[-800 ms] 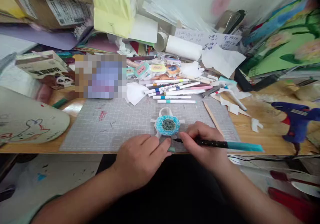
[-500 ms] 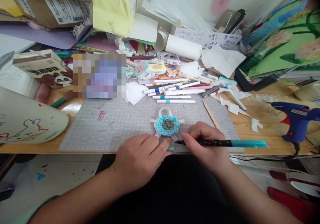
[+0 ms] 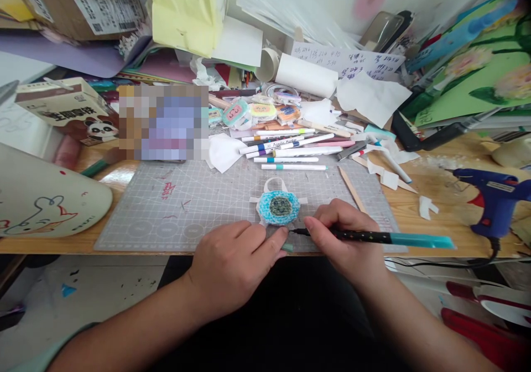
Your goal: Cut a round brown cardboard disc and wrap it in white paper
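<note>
One pen tip (image 3: pixel 297 231) has shifted slightly toward one blue-ringed oval (image 3: pixel 279 207)

The right hand (image 3: pixel 352 257) has carried the tip of the pen (image 3: pixel 375 236) slightly away from the person's body, closer to the blue cutout (image 3: pixel 279 208) and the left hand's (image 3: pixel 237 264) fingertip; the pen's teal end now angles nearer the body.

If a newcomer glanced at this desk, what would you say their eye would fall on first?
Probably the bright blue oval with the dark centre, on the grey mat just beyond the left hand. Next would come the teal-ended pen in the right hand. The blue glue gun at the picture's right edge also stands out.
</note>
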The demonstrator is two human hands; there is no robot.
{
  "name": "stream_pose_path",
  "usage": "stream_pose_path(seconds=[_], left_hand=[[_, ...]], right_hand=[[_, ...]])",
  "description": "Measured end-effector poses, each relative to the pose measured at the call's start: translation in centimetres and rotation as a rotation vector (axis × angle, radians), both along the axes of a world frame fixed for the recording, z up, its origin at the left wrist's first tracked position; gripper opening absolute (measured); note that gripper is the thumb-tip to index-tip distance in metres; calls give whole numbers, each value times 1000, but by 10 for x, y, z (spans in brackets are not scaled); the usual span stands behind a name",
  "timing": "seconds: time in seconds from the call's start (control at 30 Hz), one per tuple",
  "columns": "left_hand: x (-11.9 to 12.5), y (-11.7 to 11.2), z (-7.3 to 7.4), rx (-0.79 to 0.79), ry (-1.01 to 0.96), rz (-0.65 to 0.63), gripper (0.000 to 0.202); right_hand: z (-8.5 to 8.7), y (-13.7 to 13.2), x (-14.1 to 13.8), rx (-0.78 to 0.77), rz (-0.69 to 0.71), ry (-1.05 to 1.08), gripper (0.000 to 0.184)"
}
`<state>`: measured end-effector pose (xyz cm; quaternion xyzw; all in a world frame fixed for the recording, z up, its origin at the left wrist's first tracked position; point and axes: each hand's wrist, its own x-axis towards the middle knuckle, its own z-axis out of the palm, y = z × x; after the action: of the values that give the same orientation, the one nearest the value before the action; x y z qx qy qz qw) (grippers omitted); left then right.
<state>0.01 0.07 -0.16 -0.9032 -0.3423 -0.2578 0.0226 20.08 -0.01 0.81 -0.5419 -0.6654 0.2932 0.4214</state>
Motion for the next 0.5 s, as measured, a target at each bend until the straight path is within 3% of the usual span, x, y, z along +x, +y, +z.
stream_pose_path(seconds=[0.5], left_hand=[[3, 1, 3, -38, 34, 26, 22]], right_hand=[[1, 0, -1, 20, -19, -38, 32]])
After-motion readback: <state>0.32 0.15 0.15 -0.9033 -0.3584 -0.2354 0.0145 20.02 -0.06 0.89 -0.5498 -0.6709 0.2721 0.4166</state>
